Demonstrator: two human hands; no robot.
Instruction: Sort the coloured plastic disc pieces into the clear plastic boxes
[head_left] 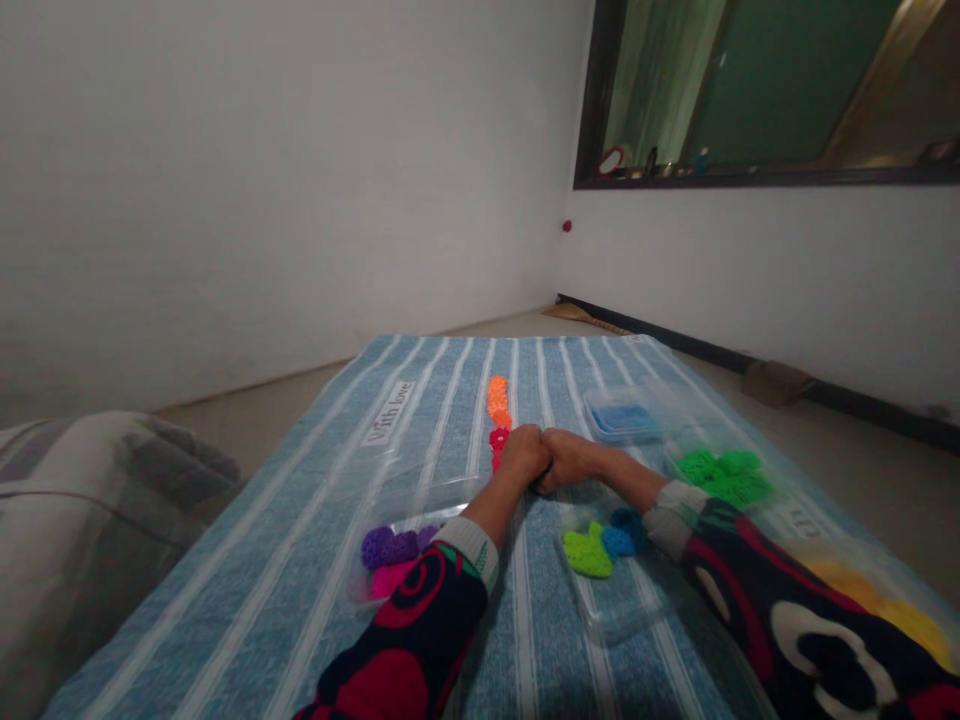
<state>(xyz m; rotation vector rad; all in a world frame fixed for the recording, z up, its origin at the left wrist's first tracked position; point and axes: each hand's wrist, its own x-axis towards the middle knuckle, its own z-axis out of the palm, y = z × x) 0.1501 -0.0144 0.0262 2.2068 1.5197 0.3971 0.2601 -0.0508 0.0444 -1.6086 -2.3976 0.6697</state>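
Meeting knuckle to knuckle, the left hand (526, 455) and right hand (566, 460) are curled closed; anything held is hidden. Orange strip (498, 402) and red piece (498, 440) lie on the surface (427, 410), apparently placed; purple lumps (390, 547) and lime-green lump (589, 552), in trays (619, 612), appear unused.

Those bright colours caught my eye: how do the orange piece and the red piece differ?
The orange piece shows more length than the red piece. The orange piece lies farther off; the red piece sits right beside the left hand. Both rest on the striped cloth.
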